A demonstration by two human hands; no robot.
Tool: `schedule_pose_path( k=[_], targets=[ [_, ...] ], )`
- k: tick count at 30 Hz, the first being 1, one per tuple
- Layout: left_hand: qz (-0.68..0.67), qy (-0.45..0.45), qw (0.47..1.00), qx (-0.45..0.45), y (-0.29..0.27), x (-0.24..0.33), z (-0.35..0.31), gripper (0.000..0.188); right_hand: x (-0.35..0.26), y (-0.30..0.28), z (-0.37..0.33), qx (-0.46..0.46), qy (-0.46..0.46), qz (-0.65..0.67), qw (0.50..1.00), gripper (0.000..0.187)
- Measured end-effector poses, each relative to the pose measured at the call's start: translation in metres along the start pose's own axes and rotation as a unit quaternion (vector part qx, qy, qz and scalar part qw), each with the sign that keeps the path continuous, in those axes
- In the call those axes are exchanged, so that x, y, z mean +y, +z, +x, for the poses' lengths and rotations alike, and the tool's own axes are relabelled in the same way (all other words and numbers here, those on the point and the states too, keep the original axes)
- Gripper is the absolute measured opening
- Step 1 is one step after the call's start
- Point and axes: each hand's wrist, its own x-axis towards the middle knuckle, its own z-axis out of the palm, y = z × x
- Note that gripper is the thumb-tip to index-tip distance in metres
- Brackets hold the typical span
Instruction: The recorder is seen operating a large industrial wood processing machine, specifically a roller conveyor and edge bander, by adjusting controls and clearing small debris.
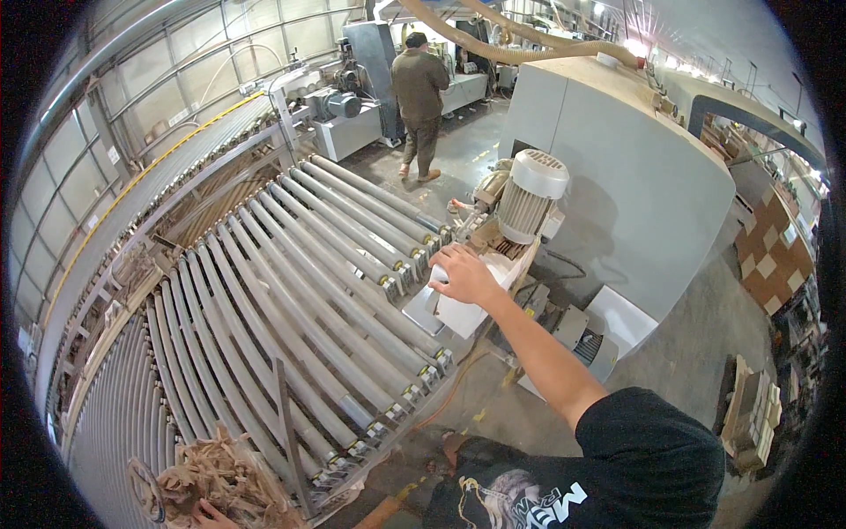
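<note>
My right hand (464, 273) reaches forward with its fingers bent over the edge of a white metal cover (467, 316) at the roller conveyor's end. At the lower left edge, only part of my left hand (211, 516) shows. Its fingers press against a heap of crumpled brown strips (225, 480), which look like paper or thin veneer scraps. The heap seems to sit in a clear-sided container or bag, mostly cut off by the picture's edge. A dark loop (145, 487) stands beside the strips.
A conveyor of grey rollers (291, 264) fills the left and middle. Beyond my right hand are a motor (532, 196) and a large grey machine housing (617, 176). A person (419, 97) stands farther back, turned away. Stacked boards (753, 414) lie at right.
</note>
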Motion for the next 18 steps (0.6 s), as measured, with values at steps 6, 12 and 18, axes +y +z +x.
schedule_pose_path(
  k=[6, 12, 18],
  targets=[
    [-0.049, -0.006, 0.999, -0.021, 0.017, -0.016, 0.004, 0.092, -0.013, -0.006, 0.001, -0.03, 0.03, 0.011, 0.999, 0.047],
    [-0.031, -0.035, 0.998, -0.046, 0.042, -0.032, 0.012, 0.068, -0.009, -0.003, 0.0, -0.01, -0.005, -0.011, 1.0, 0.048],
    [-0.041, -0.06, 0.996, -0.046, 0.058, -0.044, 0.014, 0.067, -0.014, -0.009, -0.001, -0.019, 0.005, -0.014, 1.0, 0.046]
  ],
)
